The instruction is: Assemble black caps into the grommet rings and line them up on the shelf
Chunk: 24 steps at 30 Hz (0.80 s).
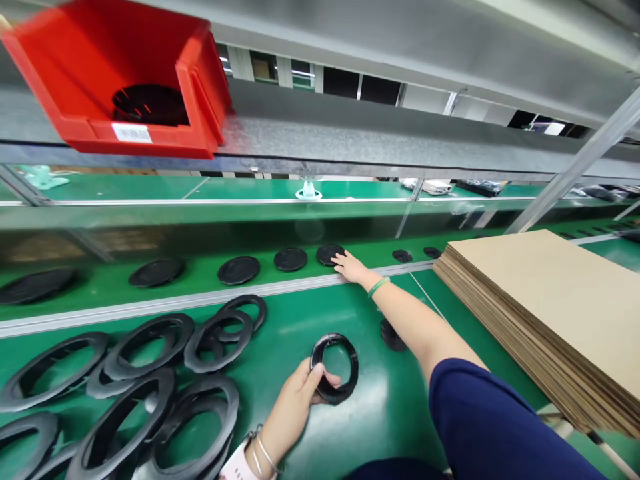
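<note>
My left hand (299,395) is closed on a black rubber ring (335,369), held just above the green bench near the front. My right hand (351,267) is stretched far forward with flat fingers, its fingertips touching a black round disc (329,254) on the green conveyor belt. A green band circles that wrist. Beneath my right forearm lies another small black disc (391,336), partly hidden by the arm.
A pile of black rings (150,373) covers the bench at left. A row of black discs (239,269) runs along the conveyor. A stack of cardboard sheets (550,307) fills the right side. A red bin (125,80) with black parts sits on the shelf above.
</note>
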Each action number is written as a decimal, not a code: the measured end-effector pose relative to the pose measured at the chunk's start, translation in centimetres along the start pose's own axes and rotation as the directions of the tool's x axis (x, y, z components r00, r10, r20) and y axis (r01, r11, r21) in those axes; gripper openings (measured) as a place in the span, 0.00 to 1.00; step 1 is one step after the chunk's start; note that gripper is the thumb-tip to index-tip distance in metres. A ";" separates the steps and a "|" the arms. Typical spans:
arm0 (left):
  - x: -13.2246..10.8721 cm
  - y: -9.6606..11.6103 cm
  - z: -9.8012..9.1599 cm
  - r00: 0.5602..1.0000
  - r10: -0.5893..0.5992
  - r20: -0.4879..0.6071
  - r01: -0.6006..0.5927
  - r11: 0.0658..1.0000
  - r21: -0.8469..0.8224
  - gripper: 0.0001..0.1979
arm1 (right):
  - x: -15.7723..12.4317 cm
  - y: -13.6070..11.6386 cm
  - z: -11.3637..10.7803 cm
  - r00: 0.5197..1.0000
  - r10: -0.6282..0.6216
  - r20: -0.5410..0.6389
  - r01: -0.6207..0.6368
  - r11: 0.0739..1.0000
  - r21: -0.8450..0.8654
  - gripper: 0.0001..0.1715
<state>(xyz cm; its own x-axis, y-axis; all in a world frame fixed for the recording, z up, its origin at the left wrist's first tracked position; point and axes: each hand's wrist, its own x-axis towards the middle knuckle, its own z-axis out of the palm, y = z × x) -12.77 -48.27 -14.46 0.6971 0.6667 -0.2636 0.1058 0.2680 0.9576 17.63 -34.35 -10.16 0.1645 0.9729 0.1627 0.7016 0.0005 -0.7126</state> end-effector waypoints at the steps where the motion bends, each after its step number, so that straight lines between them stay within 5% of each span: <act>1: 0.0 0.2 0.0 1.000 -0.025 -0.015 0.024 0.999 -0.041 0.27 | -0.4 0.2 -0.6 0.999 -0.016 0.038 0.017 0.999 -0.033 0.19; 5: 0.2 0.4 -0.2 0.996 -0.083 -0.043 0.079 0.992 -0.103 0.27 | -4.4 1.9 -4.8 0.989 -0.053 0.137 0.070 0.990 -0.121 0.21; 11: 1.1 -1.3 -0.9 0.999 -0.044 -0.029 0.042 0.997 -0.059 0.30 | -14.9 4.2 -10.1 0.946 -0.015 0.325 0.068 0.986 -0.151 0.16; 15: 1.4 -1.7 -1.4 0.999 -0.033 -0.042 0.031 0.997 -0.065 0.29 | -20.0 3.4 -8.0 0.945 0.297 0.140 -0.257 0.934 -0.250 0.12; 17: 1.2 -1.5 -1.6 0.998 -0.031 -0.060 0.028 0.999 -0.039 0.29 | -21.1 2.3 -5.7 0.952 0.307 -0.008 -0.292 0.899 -0.325 0.08; 20: 1.0 -1.0 -1.7 0.996 -0.016 -0.091 0.017 1.000 0.004 0.28 | -21.2 0.4 -2.3 0.995 0.089 0.052 -0.068 0.945 -0.321 0.12; 24: 0.9 -0.9 -1.8 0.995 0.007 -0.097 -0.004 0.999 0.032 0.27 | -20.2 -0.9 0.6 0.973 -0.166 0.162 0.198 0.958 -0.207 0.24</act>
<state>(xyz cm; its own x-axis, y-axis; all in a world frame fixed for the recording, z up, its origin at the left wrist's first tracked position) -13.51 -46.66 -15.75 0.6259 0.7328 -0.2669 0.1255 0.2431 0.9618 13.26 -53.91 -13.18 -0.0690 0.9838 0.1656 0.8481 0.1452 -0.5095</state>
